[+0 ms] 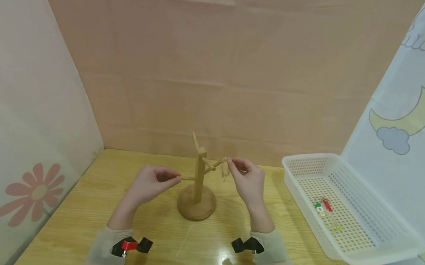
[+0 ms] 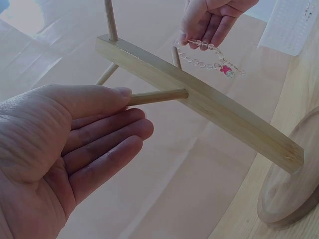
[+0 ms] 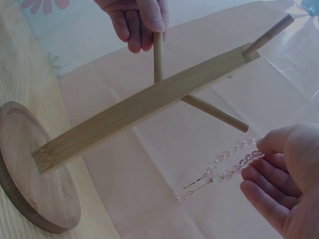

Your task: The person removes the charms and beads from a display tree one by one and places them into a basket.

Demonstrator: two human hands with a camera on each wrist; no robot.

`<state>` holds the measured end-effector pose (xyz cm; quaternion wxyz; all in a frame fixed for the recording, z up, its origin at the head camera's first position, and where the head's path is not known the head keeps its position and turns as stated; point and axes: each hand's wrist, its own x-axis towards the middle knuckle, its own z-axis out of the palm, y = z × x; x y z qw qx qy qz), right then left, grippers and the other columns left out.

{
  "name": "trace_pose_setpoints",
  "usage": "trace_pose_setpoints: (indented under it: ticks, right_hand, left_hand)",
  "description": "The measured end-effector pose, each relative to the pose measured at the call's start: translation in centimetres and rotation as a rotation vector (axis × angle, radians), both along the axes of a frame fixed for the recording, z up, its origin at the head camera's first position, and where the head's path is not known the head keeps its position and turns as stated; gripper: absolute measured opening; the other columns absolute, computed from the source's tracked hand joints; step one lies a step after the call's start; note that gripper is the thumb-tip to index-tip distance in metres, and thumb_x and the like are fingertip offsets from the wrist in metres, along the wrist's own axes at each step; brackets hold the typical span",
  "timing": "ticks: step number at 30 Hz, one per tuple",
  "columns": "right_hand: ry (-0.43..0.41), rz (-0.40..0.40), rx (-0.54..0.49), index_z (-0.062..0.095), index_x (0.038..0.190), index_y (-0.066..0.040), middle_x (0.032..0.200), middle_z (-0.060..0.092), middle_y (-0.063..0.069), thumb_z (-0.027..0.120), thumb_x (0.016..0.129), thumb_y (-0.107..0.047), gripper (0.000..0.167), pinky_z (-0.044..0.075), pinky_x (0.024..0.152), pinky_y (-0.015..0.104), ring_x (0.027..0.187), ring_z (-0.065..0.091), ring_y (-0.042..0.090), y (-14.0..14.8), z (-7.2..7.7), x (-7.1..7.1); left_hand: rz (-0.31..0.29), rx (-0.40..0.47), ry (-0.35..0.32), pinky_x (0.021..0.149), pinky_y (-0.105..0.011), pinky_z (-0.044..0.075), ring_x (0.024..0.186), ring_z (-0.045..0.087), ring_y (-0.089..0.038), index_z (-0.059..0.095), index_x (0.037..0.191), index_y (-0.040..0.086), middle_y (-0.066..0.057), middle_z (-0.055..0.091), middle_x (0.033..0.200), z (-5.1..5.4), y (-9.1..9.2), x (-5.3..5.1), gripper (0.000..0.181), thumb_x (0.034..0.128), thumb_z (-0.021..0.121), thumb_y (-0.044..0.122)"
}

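A wooden peg stand [image 1: 199,177] with a round base [image 1: 196,206] stands upright on the table. My left hand [image 1: 155,183] pinches the end of its left peg [image 2: 157,96] between thumb and forefinger, the other fingers loosely bent. Beyond the opposite side of the post, my right hand [image 1: 248,181] pinches a bracelet of clear beads [image 3: 234,158] by one end of its loop. The bracelet hangs close to the tip of a right-hand peg [image 3: 217,113]; in the right wrist view the two appear apart. A pink charm [image 2: 226,68] dangles from the bracelet.
A white perforated plastic basket [image 1: 305,210] stands on the right of the table [image 1: 85,222]. Inside lie several small trinkets, among them a red one [image 1: 327,205] and a yellow one [image 1: 338,227]. Cloth walls enclose the back and sides.
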<state>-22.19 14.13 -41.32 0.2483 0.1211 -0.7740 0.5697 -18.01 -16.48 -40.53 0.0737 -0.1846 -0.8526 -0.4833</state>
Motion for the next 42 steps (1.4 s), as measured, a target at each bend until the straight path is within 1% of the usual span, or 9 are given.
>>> trace_pose_setpoints:
  ticks: [5, 9, 18, 23, 27, 30, 35, 37, 42]
  right_hand:
    - [-0.018, -0.008, 0.003, 0.083, 0.102, -0.003, 0.094, 0.081, 0.007, 0.082, 0.098, -0.016, 0.014, 0.061, 0.072, 0.019, 0.087, 0.077, 0.024, 0.1, -0.1, 0.0]
    - [-0.015, -0.020, 0.004, 0.083, 0.102, -0.004, 0.094, 0.081, 0.007, 0.082, 0.098, -0.018, 0.015, 0.060, 0.071, 0.019, 0.087, 0.077, 0.024, 0.2, 0.0, 0.0]
    - [-0.024, -0.036, 0.009, 0.084, 0.103, -0.006, 0.096, 0.081, 0.007, 0.084, 0.097, -0.022, 0.017, 0.060, 0.072, 0.017, 0.090, 0.078, 0.025, 0.9, 0.1, 0.2]
    - [-0.013, -0.022, 0.025, 0.084, 0.104, -0.007, 0.097, 0.081, 0.007, 0.083, 0.098, -0.026, 0.020, 0.060, 0.073, 0.018, 0.091, 0.078, 0.024, 1.3, 0.5, 0.1]
    - [-0.039, -0.029, 0.030, 0.083, 0.105, -0.007, 0.099, 0.081, 0.007, 0.083, 0.098, -0.027, 0.021, 0.060, 0.073, 0.018, 0.091, 0.078, 0.023, 2.3, 0.5, 0.1]
    - [-0.063, -0.044, 0.036, 0.083, 0.107, -0.008, 0.101, 0.081, 0.006, 0.082, 0.099, -0.028, 0.021, 0.059, 0.074, 0.018, 0.092, 0.076, 0.017, 3.5, 0.7, 0.1]
    - [0.018, -0.084, 0.103, 0.084, 0.106, -0.008, 0.098, 0.082, 0.005, 0.082, 0.099, -0.022, 0.017, 0.059, 0.071, 0.016, 0.085, 0.073, 0.002, 5.8, 1.2, 0.0]
    - [0.033, -0.103, 0.140, 0.084, 0.106, -0.007, 0.098, 0.082, 0.006, 0.082, 0.099, -0.020, 0.016, 0.058, 0.071, 0.014, 0.084, 0.071, -0.002, 6.8, 1.5, 0.1]
    - [-0.026, -0.155, 0.215, 0.083, 0.110, -0.007, 0.100, 0.081, 0.008, 0.079, 0.101, -0.026, 0.021, 0.055, 0.072, 0.010, 0.085, 0.068, -0.008, 9.3, 2.2, 0.7]
  left_hand:
    - [-0.006, 0.015, -0.021, 0.073, -0.029, 0.062, 0.085, 0.077, -0.013, 0.085, 0.107, 0.008, 0.001, 0.081, 0.100, -0.2, 0.0, -0.1, 0.017, 0.0972, 0.083, 0.022]
    - [-0.010, 0.024, -0.020, 0.074, -0.029, 0.062, 0.086, 0.077, -0.014, 0.084, 0.108, 0.005, 0.000, 0.081, 0.100, -0.3, 0.0, -0.2, 0.021, 0.0975, 0.083, 0.023]
    - [-0.014, 0.026, 0.002, 0.073, -0.028, 0.062, 0.085, 0.077, -0.013, 0.085, 0.105, 0.009, -0.001, 0.082, 0.100, -0.2, 0.1, -0.1, 0.015, 0.0971, 0.083, 0.021]
    - [-0.020, 0.052, -0.006, 0.074, -0.028, 0.061, 0.086, 0.077, -0.016, 0.085, 0.106, 0.009, -0.002, 0.081, 0.100, -0.1, 0.1, -0.2, 0.015, 0.0978, 0.083, 0.022]
    - [-0.017, 0.049, -0.014, 0.074, -0.028, 0.062, 0.086, 0.078, -0.018, 0.085, 0.106, 0.009, -0.002, 0.081, 0.099, -0.2, 0.0, -0.1, 0.016, 0.0977, 0.083, 0.022]
    - [-0.012, 0.039, -0.019, 0.074, -0.029, 0.062, 0.086, 0.078, -0.017, 0.085, 0.106, 0.010, 0.001, 0.081, 0.099, -0.2, -0.1, -0.1, 0.014, 0.0975, 0.083, 0.022]
    - [-0.006, 0.023, -0.016, 0.075, -0.030, 0.062, 0.087, 0.077, -0.013, 0.085, 0.107, 0.012, 0.003, 0.081, 0.100, -0.1, -0.1, -0.1, 0.016, 0.0978, 0.083, 0.024]
    - [-0.004, 0.018, -0.010, 0.075, -0.030, 0.062, 0.086, 0.077, -0.012, 0.085, 0.108, 0.012, 0.003, 0.081, 0.100, -0.1, -0.1, -0.1, 0.017, 0.0977, 0.083, 0.025]
    - [-0.004, 0.023, 0.003, 0.075, -0.030, 0.062, 0.086, 0.077, -0.012, 0.085, 0.107, 0.013, 0.003, 0.081, 0.100, -0.4, -0.2, -0.3, 0.015, 0.0973, 0.083, 0.024]
